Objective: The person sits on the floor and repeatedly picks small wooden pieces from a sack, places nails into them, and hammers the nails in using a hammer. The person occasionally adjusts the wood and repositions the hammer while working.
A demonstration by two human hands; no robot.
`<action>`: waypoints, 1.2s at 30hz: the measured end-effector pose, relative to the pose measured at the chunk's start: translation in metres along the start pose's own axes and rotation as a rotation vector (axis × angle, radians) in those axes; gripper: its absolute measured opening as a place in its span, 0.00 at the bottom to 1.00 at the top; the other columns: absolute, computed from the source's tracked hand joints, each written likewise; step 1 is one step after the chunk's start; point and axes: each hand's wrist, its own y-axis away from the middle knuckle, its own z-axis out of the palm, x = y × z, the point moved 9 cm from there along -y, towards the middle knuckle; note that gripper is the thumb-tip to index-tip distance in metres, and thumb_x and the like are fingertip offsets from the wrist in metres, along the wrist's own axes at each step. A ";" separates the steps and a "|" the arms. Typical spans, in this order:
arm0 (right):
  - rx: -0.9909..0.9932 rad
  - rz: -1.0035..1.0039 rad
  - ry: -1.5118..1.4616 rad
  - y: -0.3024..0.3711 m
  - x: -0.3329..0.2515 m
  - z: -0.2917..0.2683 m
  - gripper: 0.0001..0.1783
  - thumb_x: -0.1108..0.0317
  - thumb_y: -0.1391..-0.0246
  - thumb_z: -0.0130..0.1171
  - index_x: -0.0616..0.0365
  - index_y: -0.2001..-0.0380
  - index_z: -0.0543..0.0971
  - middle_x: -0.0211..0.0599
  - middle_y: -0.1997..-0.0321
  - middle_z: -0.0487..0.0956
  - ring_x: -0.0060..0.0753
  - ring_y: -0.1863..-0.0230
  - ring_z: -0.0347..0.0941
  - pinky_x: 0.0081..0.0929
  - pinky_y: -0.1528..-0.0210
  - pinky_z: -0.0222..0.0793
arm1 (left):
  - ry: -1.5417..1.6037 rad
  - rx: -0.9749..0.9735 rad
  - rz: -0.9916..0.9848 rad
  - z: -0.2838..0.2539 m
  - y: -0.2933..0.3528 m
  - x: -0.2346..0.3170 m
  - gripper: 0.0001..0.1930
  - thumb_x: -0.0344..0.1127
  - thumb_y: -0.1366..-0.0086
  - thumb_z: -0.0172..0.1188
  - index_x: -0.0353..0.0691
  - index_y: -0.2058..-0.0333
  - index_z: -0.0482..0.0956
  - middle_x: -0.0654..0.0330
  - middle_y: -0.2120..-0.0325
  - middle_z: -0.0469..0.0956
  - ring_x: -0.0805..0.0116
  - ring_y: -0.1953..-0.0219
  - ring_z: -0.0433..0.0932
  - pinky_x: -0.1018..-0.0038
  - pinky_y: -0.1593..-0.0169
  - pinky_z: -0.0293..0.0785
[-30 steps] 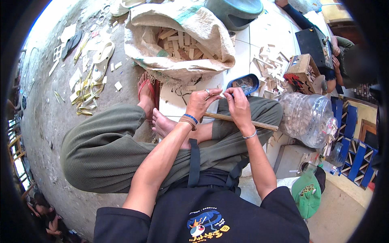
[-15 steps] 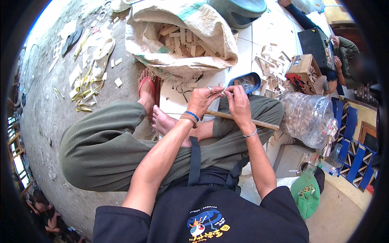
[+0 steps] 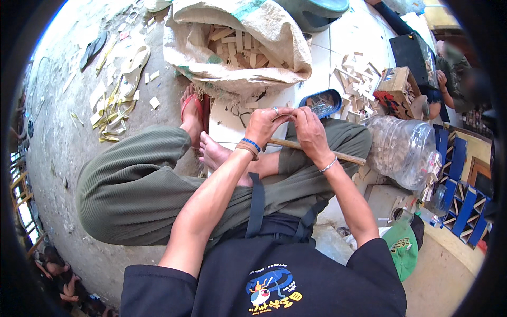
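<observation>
My left hand (image 3: 265,127) and my right hand (image 3: 310,131) meet fingertip to fingertip above my crossed legs. Both are closed in a pinch, and whatever they hold is too small and too covered by the fingers to make out. Under my wrists a wooden stick (image 3: 346,157) lies across my lap, one end passing behind my hands. Just beyond the right hand stands a blue oval tray (image 3: 338,107) with small metal-looking pieces in it, too small to tell apart.
A white woven sack (image 3: 248,79) of wooden pieces (image 3: 240,48) stands ahead. To the right are a heap of wooden strips (image 3: 355,84), a cardboard box (image 3: 393,87), a clear plastic jug (image 3: 398,148) and a green cap (image 3: 402,248). Another person (image 3: 454,63) sits at far right.
My right fingers have closed in over the left fingertips, covering a small whitish thing that showed between them before. My right forearm has shifted slightly to the right.
</observation>
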 end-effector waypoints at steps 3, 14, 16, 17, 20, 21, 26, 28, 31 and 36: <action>-0.063 -0.007 0.014 0.001 0.002 0.007 0.11 0.77 0.41 0.56 0.60 0.54 0.73 0.44 0.59 0.73 0.46 0.57 0.74 0.38 0.50 0.75 | -0.020 0.012 0.025 -0.003 0.002 0.001 0.12 0.34 0.33 0.68 0.45 0.51 0.88 0.52 0.60 0.88 0.59 0.59 0.89 0.69 0.56 0.83; -0.055 0.018 0.070 0.000 -0.002 -0.001 0.12 0.71 0.36 0.57 0.58 0.51 0.74 0.42 0.56 0.74 0.43 0.54 0.74 0.37 0.52 0.71 | -0.083 0.016 0.027 -0.004 0.000 0.001 0.13 0.33 0.34 0.69 0.44 0.51 0.88 0.53 0.61 0.88 0.65 0.61 0.89 0.72 0.57 0.83; -0.029 0.012 0.034 0.000 -0.005 -0.005 0.13 0.69 0.35 0.58 0.58 0.49 0.74 0.40 0.53 0.74 0.42 0.52 0.74 0.36 0.52 0.71 | -0.051 0.017 -0.009 -0.005 0.000 -0.003 0.13 0.32 0.34 0.69 0.43 0.50 0.88 0.53 0.60 0.89 0.68 0.60 0.89 0.72 0.56 0.83; -0.004 0.045 -0.001 0.000 -0.002 -0.009 0.13 0.69 0.35 0.58 0.57 0.49 0.74 0.40 0.53 0.74 0.42 0.52 0.74 0.36 0.51 0.70 | -0.025 0.020 -0.015 -0.006 0.000 -0.004 0.14 0.31 0.33 0.69 0.42 0.50 0.88 0.53 0.60 0.89 0.69 0.60 0.88 0.73 0.55 0.83; 0.010 0.142 -0.089 0.003 0.008 -0.012 0.11 0.71 0.36 0.57 0.57 0.51 0.75 0.40 0.54 0.74 0.43 0.52 0.74 0.35 0.51 0.70 | 0.026 0.018 -0.051 -0.006 0.001 -0.009 0.14 0.30 0.33 0.69 0.40 0.49 0.87 0.55 0.58 0.89 0.73 0.58 0.87 0.75 0.54 0.83; -0.004 0.103 -0.085 0.003 0.005 -0.010 0.11 0.71 0.36 0.58 0.57 0.52 0.75 0.39 0.54 0.74 0.42 0.53 0.74 0.34 0.51 0.70 | 0.018 0.009 -0.061 -0.005 0.002 -0.010 0.14 0.30 0.33 0.69 0.40 0.49 0.87 0.55 0.58 0.89 0.73 0.58 0.87 0.75 0.54 0.83; -0.012 0.028 -0.023 0.006 -0.002 -0.008 0.09 0.72 0.36 0.58 0.58 0.54 0.75 0.35 0.54 0.74 0.39 0.53 0.74 0.33 0.53 0.69 | 0.013 0.016 -0.071 -0.005 0.000 -0.009 0.14 0.30 0.33 0.69 0.41 0.49 0.88 0.55 0.58 0.89 0.73 0.57 0.87 0.75 0.53 0.83; -0.003 0.029 -0.052 0.006 -0.001 -0.010 0.07 0.68 0.35 0.58 0.57 0.56 0.76 0.35 0.56 0.75 0.39 0.55 0.74 0.34 0.54 0.69 | 0.014 0.016 -0.048 -0.006 0.000 -0.005 0.14 0.31 0.33 0.69 0.41 0.49 0.88 0.55 0.58 0.89 0.74 0.57 0.87 0.75 0.53 0.83; 0.032 0.158 -0.175 0.005 0.020 -0.015 0.08 0.65 0.34 0.59 0.57 0.58 0.79 0.39 0.59 0.78 0.41 0.57 0.77 0.36 0.54 0.70 | 0.024 -0.003 -0.079 -0.005 0.003 -0.006 0.14 0.31 0.34 0.70 0.41 0.50 0.88 0.56 0.58 0.89 0.74 0.57 0.87 0.75 0.53 0.83; 0.017 0.625 -0.541 0.007 0.092 0.003 0.11 0.65 0.37 0.63 0.62 0.57 0.83 0.50 0.60 0.85 0.54 0.57 0.83 0.41 0.55 0.77 | -0.148 0.054 0.090 -0.010 0.015 0.011 0.13 0.29 0.34 0.69 0.41 0.51 0.87 0.53 0.58 0.88 0.66 0.58 0.88 0.71 0.54 0.83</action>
